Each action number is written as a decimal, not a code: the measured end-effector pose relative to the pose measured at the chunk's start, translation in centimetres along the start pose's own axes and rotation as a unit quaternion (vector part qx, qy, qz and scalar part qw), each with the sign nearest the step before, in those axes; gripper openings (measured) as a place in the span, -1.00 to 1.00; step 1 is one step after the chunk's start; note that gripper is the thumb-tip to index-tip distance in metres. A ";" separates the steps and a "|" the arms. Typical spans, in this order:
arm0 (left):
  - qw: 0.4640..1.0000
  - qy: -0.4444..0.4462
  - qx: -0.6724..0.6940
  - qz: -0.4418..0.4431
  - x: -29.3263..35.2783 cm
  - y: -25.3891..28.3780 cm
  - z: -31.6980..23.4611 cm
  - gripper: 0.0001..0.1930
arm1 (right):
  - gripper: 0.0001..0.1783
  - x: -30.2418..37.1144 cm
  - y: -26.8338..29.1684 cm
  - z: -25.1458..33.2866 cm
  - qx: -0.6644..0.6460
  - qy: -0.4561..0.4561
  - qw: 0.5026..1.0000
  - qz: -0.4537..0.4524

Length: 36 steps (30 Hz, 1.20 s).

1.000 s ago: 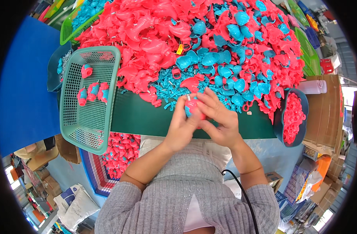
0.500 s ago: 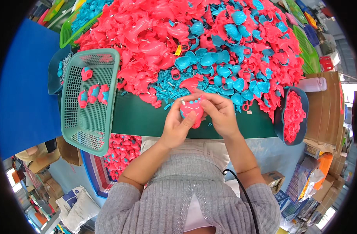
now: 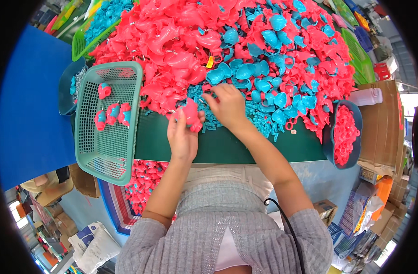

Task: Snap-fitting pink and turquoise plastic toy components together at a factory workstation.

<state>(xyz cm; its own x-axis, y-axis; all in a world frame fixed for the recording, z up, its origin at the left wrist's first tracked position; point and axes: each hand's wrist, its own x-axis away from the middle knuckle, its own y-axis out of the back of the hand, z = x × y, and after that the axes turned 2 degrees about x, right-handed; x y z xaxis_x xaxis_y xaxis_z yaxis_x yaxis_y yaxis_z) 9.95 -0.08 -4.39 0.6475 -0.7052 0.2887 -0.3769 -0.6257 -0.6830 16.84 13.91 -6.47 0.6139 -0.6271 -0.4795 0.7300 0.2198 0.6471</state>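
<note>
My left hand (image 3: 183, 139) holds a glossy pink plastic toy part (image 3: 190, 114) with a touch of blue, above the near edge of the green table (image 3: 168, 148). To its right, my right hand (image 3: 229, 107) is stretched over a heap of small blue plastic pieces (image 3: 259, 122). Its thumb and forefinger are bent close together; anything between them is too small to make out. Beyond both hands rises a big pile of pink parts (image 3: 172, 34), with blue rounded shells (image 3: 244, 70) mixed in at its right.
Left stands a green mesh basket (image 3: 83, 153) with several pink-and-blue assembled toys (image 3: 112, 113). A dark bin (image 3: 327, 148) of small pink parts sits at the right edge. Below the table's left side is a crate (image 3: 113, 201) of pink pieces. A cardboard box (image 3: 378, 128) stands far right.
My hands have parted. The left has moved left with the pink toy part, and the right has left it and reached forward to the small blue pieces.
</note>
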 end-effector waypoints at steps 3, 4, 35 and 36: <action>0.997 -0.004 0.070 -0.013 -1.0 -0.4 -0.7 -0.63 | -0.67 -0.5 -2.0 0.6 0.077 -0.016 0.997 -0.019; 0.997 -0.007 0.069 -0.016 -1.2 -0.4 -0.8 -0.63 | -0.67 -0.5 -2.2 0.5 0.074 -0.014 0.997 -0.016; 0.996 -0.072 0.022 0.057 1.3 -5.9 1.8 -0.54 | -0.64 5.3 6.2 5.0 -0.364 -0.175 0.913 -0.052; 0.995 -0.072 0.022 0.058 1.5 -5.6 2.0 -0.54 | -0.64 5.4 6.0 5.1 -0.376 -0.180 0.907 -0.050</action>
<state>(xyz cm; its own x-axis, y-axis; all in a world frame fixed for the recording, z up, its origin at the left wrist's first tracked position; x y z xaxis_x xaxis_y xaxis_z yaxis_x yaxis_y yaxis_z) 14.39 3.06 -1.45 0.6909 -0.7146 0.1094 -0.4268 -0.5254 -0.7361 23.07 8.03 -2.17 0.4948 -0.8457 -0.2001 0.8580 0.5120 -0.0421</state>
